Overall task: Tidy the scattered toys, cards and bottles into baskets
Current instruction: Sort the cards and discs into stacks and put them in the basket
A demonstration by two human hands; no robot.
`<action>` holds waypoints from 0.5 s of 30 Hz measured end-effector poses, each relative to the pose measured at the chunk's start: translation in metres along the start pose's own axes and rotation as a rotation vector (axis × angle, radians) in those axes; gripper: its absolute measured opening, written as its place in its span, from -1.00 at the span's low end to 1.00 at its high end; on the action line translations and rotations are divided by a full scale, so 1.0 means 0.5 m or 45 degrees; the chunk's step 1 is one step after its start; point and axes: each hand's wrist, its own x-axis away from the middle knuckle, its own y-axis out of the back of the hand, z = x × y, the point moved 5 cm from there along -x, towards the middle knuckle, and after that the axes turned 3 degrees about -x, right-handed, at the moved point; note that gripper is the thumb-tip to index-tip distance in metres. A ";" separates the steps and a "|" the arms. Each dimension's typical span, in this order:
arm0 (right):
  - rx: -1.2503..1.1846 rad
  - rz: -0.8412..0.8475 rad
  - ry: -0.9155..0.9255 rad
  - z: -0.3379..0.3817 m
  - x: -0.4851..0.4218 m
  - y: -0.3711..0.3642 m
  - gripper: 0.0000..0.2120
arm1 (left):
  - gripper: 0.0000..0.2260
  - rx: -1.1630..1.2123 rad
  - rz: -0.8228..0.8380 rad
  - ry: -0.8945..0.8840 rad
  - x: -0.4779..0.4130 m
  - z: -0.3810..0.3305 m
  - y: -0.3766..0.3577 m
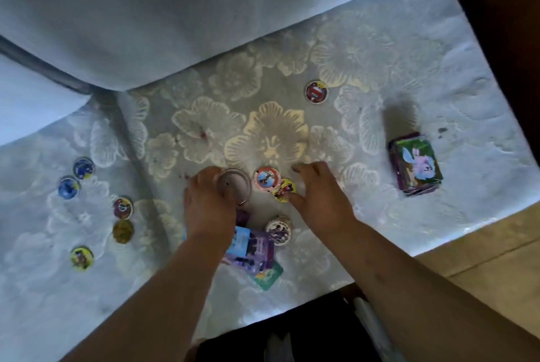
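Yellow round picture disc (283,190), between the hands, touched at its edge by the right hand (320,196), fingers spread and relaxed; a red-and-white round disc (267,179) touches it on the side towards the left hand (209,204), which is curled round a clear round plastic container (233,188). Loose purple picture cards (254,250) lie under the left wrist; a squared card stack (416,164) sits well right of the right hand, on pale floral cloth (263,134)
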 end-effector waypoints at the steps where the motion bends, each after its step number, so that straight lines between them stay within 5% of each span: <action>1: 0.101 0.028 0.114 0.018 -0.007 -0.012 -0.36 | -0.71 -0.066 0.031 -0.079 -0.008 -0.001 -0.001; 3: 0.337 0.069 0.395 0.050 -0.020 -0.047 -0.27 | -0.60 -0.177 0.139 -0.248 -0.026 0.003 -0.010; 6: 0.516 0.005 0.550 0.058 -0.031 -0.063 -0.49 | -0.49 -0.293 0.242 -0.359 -0.039 0.012 -0.029; 15: 0.400 0.037 0.145 0.005 -0.028 -0.050 -0.42 | -0.55 -0.184 0.137 -0.252 -0.025 0.038 -0.007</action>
